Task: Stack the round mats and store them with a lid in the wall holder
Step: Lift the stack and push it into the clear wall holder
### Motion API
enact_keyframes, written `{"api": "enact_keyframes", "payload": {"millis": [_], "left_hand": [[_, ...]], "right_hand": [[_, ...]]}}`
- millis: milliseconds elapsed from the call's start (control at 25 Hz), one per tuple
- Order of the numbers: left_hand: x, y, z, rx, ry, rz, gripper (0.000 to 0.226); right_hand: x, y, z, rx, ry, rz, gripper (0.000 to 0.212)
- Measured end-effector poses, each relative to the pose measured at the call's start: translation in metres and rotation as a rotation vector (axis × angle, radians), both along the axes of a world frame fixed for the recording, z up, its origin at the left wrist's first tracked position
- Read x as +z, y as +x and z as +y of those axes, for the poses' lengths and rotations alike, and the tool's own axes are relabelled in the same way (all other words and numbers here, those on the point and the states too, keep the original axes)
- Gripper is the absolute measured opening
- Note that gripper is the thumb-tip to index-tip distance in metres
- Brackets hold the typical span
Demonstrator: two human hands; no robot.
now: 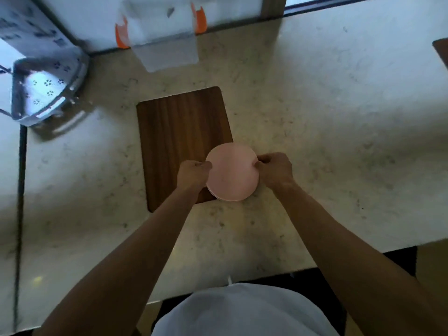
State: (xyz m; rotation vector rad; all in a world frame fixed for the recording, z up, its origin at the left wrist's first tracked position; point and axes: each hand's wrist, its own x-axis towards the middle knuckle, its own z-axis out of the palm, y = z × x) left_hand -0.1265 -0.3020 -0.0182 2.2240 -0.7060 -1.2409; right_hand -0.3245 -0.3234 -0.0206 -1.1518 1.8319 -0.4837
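Both hands were on the stack of pink round mats [232, 172], one at each side. Left hand [194, 174] had its fingers curled in tight, thumb & fingertips pinching the stack's left edge. Right hand [275, 169] did the same on the right edge, fingers closed down on the rim. Between them the top mat's face showed flat and bare. At the bottom edge a few rims peeked out under the top one, so more than one mat, slightly offset; exact count can't be told.

The stack sat at the near right corner of a dark wooden board [179, 141], approx. half over the board and half past its right edge, above the counter [327, 117]. Whether the stack was resting on the board or lifted just off it couldn't be told from this angle.

The board lay flat on the pale speckled counter, long side running away from the person. Back at the wall, a white holder [167, 32] w/ orange clips at its left and right sides hung above the counter, well apart from the mats; it was blurred, so its inside wasn't readable. At far left stood a shiny metal rack [46, 93] w/ punched flower-shaped holes, also blurred. A dark brown corner of sth else [441, 48] poked in at the right edge of view.

Both forearms were bare, reaching fwd from a white shirt [242, 311] at the bottom.
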Motion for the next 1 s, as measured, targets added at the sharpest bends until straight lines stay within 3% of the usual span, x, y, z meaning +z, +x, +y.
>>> {"api": "enact_keyframes", "payload": {"millis": [120,240,440,720,840,1000], "left_hand": [[0.011,0.040,-0.005,0.049,-0.034,0.036,0.011],[0.028,0.077,-0.020,0.126,-0.066,0.112,0.017],[0.055,0.128,-0.067,0.140,-0.145,0.165,0.008],[0.107,0.187,-0.187,0.096,-0.318,0.287,0.011],[0.125,0.205,-0.240,0.012,-0.394,0.225,0.028],[0.130,0.229,-0.301,-0.041,-0.568,0.133,0.024]], "right_hand": [[0.011,0.036,-0.022,0.087,-0.026,-0.002,0.023],[0.025,0.073,-0.051,0.196,-0.039,0.027,0.023],[0.047,0.125,-0.110,0.315,-0.114,0.050,0.021],[0.103,0.172,-0.225,0.243,-0.254,-0.137,0.016],[0.125,0.188,-0.279,0.260,-0.379,-0.117,0.019],[0.138,0.203,-0.344,0.267,-0.544,-0.089,0.019]]}}
